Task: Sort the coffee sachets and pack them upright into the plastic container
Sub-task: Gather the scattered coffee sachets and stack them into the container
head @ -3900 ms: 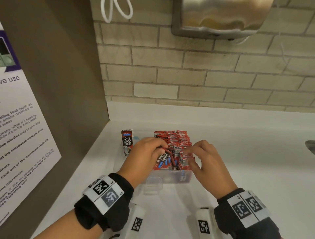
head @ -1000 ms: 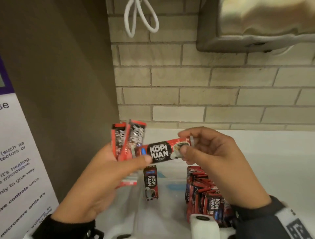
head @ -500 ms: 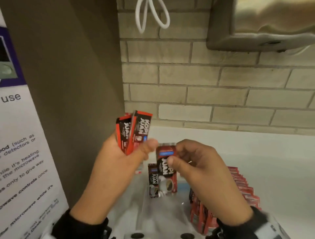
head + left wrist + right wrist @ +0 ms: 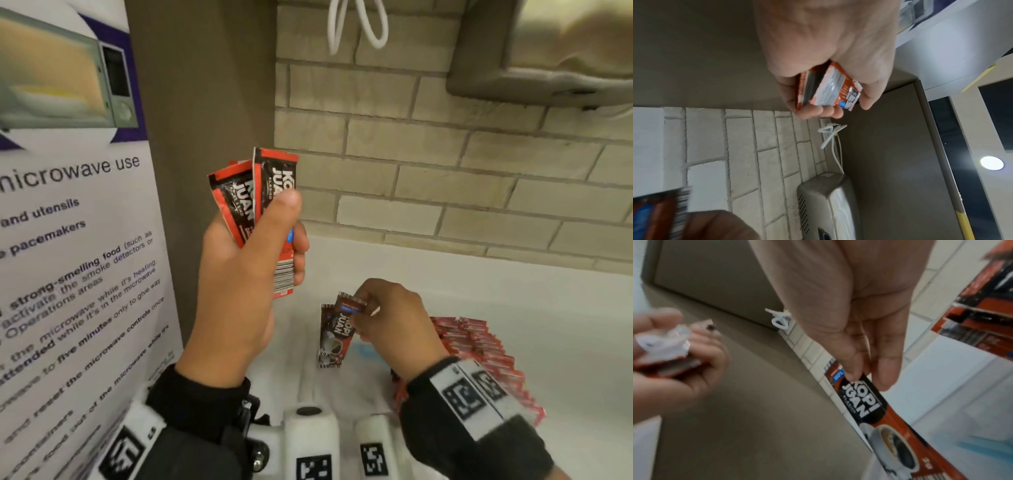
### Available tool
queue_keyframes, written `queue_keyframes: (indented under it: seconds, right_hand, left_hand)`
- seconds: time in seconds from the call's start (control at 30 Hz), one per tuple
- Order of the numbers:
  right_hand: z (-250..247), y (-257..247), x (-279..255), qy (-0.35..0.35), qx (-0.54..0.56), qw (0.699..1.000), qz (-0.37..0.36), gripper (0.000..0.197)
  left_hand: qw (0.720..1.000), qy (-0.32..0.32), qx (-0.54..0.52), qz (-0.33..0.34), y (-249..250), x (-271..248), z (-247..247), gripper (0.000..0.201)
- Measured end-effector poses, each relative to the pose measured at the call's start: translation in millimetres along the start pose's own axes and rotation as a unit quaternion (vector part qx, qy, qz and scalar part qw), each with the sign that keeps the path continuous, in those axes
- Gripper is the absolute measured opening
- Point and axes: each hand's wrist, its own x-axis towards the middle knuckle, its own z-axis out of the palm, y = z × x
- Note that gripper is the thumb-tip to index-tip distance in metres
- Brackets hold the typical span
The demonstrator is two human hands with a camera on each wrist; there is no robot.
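Note:
My left hand (image 4: 294,229) is raised near the brown panel and grips a small bunch of red-and-black coffee sachets (image 4: 260,192); the left wrist view shows the sachets' (image 4: 826,91) lower ends in the curled fingers (image 4: 818,112). Lower down, my right hand (image 4: 356,310) pinches one sachet (image 4: 344,325) by its top, upright, just in front of a sachet (image 4: 327,346) standing at the left of the clear plastic container (image 4: 363,373). In the right wrist view, thumb and forefinger pinch the held sachet (image 4: 869,405). A packed row of red sachets (image 4: 479,353) fills the container's right side.
A brown side panel (image 4: 205,102) with a microwave poster (image 4: 68,240) stands close on the left. The brick wall (image 4: 445,171) lies behind the white counter (image 4: 513,291). A metal dispenser (image 4: 548,51) and a white cable loop (image 4: 359,27) hang above.
The right hand turned its sachet from level to upright and brought it down beside the standing sachet. The left hand kept its bunch raised.

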Motion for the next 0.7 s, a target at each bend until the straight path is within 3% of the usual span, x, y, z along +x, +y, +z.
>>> queue_keyframes:
  seconds: [0.27,0.5,0.7]
  right_hand:
    - [15,-2,19,-0.053,-0.067,0.993,0.075,0.030]
    - [16,-5,27,-0.069,-0.028,0.982,0.174,0.029]
    - [15,-6,31,-0.057,-0.027,0.977,0.203,0.023]
  left_hand:
    - [1.000,-0.029,0.004,0.009,5,-1,-1,0.016]
    - [0.999,-0.032,-0.006,-0.013,4,-1,0,0.010]
    - [0.999,-0.044,0.006,-0.018,2,-3,3,0.008]
